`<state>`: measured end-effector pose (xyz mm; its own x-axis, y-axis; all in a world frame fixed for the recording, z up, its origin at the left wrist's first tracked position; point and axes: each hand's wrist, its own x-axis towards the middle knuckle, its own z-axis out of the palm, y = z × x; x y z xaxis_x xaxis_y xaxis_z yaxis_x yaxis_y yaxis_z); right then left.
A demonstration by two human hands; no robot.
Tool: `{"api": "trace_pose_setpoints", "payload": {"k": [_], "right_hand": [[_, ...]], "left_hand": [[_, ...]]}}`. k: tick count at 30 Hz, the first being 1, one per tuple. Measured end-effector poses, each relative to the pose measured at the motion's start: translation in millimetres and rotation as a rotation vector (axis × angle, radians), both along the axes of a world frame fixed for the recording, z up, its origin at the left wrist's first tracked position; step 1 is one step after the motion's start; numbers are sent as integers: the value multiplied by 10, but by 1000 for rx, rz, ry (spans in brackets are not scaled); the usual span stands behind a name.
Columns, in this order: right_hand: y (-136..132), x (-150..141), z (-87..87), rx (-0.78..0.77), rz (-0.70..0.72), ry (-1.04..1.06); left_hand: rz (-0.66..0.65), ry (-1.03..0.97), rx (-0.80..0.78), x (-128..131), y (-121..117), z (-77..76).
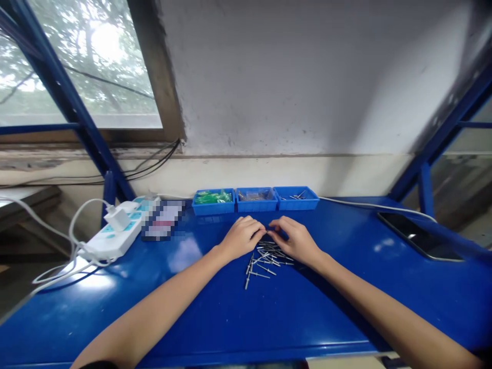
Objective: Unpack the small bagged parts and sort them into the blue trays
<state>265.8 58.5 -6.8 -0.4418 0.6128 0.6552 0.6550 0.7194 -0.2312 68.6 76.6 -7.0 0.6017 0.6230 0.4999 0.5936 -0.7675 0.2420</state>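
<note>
My left hand [243,237] is closed in a pinch, thumb against the fingertips. Facing it, my right hand [292,239] also pinches, its fingertips almost meeting those of the left. Whatever small thing sits between the fingertips is too small to make out. Just below both hands lies a loose pile of metal blind rivets [265,256], thin pins with a thicker sleeve, pointing in many directions. Part of the pile is hidden under my right hand.
Behind the hands stand three blue bins: one with green packets [213,211], a middle one [257,206], and one with a few metal pins [296,205]. A white power strip [115,237] with cables and a blurred flat object [163,220] lie left, a phone [418,236] right.
</note>
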Motion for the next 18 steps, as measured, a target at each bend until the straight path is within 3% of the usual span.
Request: {"api": "trace_pose_setpoints", "payload": {"k": [4, 10, 14, 18], "right_hand": [[-6, -31, -4, -13, 43, 18], [-1, 1, 20, 68, -3, -115], [102, 191, 273, 179, -111, 8], [412, 444, 679, 281, -455, 165]], "left_hand": [[18, 2, -13, -3, -13, -4], [21, -1, -37, 2, 15, -4], [55, -86, -159, -14, -104, 45], [-65, 59, -294, -147, -416, 135]]}}
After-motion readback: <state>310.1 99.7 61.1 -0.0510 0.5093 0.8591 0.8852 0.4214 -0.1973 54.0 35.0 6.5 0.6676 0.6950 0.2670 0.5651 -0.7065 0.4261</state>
